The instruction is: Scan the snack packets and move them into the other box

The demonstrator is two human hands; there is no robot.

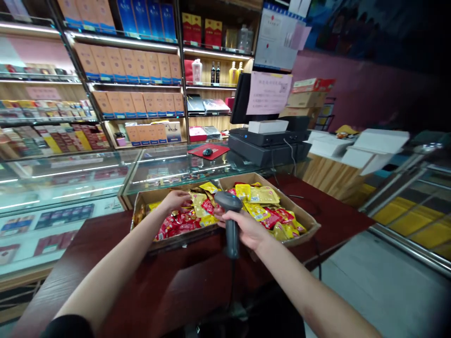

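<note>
My right hand (248, 229) is wrapped round the handle of a dark grey barcode scanner (231, 237), held upright in front of two cardboard boxes. The scanner's head sits above my fingers, and a cable hangs from its lower end. Over the left box (183, 239), my left hand (176, 201) has its fingers curled at the left edge of a yellow snack packet (199, 204), appearing to pinch it. Red packets (181, 221) lie below that hand. Yellow and red packets (269, 206) fill the right box (306, 234).
A dark red table (169, 286) bears both boxes. Behind them stands a glass display counter (155, 171) with a mouse (207, 152) on a red pad. A monitor (241, 98) and a black cash drawer (268, 150) are at the back right. A metal railing (405, 188) runs along the right.
</note>
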